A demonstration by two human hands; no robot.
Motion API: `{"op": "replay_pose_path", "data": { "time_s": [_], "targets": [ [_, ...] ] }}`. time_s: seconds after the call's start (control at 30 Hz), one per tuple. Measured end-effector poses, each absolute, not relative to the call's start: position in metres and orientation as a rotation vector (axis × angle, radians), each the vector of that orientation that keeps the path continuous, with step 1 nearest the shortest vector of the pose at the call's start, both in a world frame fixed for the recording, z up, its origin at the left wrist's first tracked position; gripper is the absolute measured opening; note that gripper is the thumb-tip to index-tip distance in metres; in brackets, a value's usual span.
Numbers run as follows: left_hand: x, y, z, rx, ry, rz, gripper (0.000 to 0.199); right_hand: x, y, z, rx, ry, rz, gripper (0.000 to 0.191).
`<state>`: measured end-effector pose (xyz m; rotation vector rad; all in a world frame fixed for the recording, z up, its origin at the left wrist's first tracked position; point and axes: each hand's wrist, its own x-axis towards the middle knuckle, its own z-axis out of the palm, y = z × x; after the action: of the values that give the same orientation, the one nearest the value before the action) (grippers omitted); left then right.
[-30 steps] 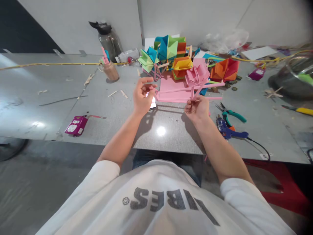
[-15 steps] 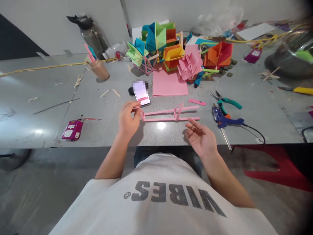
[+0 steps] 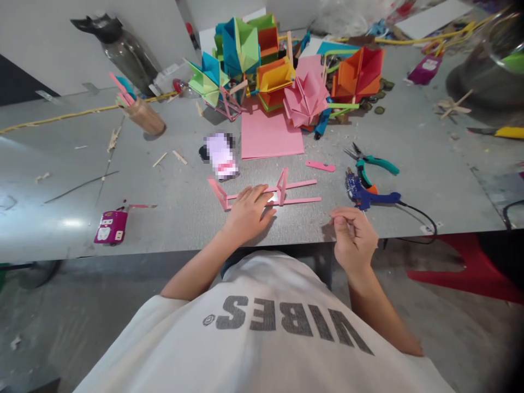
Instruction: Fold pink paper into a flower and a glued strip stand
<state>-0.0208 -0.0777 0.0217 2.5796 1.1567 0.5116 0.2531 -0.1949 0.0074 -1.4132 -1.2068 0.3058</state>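
Note:
A small frame of pink sticks (image 3: 301, 200) lies on the grey table, with two long parallel strips and upright triangles at its left end and middle. My left hand (image 3: 248, 214) rests over its middle-left part, fingers stretched out and hiding some of the strips. Right of the frame, at the table's front edge, my right hand (image 3: 355, 237) is closed in a pinch; whether anything is between the fingertips I cannot make out. Just beyond that hand lies a blue glue gun (image 3: 370, 195), its near part covered by the hand.
Teal-handled pliers (image 3: 380, 162) and a pink stick (image 3: 320, 166) lie past the frame. Behind it are a phone (image 3: 222, 155), pink paper (image 3: 272, 139) and several folded paper shapes (image 3: 275, 79). A purple socket block (image 3: 111, 226) sits left, a cup of sticks (image 3: 145, 118) farther back.
My left hand has let go of the frame's left end and moved right, onto its middle. My right hand has gone from open to pinched, shifting right towards the glue gun. The view has shifted slightly.

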Motion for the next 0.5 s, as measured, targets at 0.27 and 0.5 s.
{"op": "replay_pose_path", "data": {
  "time_s": [0.27,0.5],
  "targets": [
    [-0.007,-0.072,-0.003,2.638,1.226,-0.041,0.097,0.349,-0.196,-0.007,-1.694,-1.470,-0.166,0.014],
    [-0.015,-0.066,-0.007,2.631,1.270,-0.117,0.120,0.410,-0.194,-0.021,-1.799,-1.722,-0.120,0.024]
  ]
}}
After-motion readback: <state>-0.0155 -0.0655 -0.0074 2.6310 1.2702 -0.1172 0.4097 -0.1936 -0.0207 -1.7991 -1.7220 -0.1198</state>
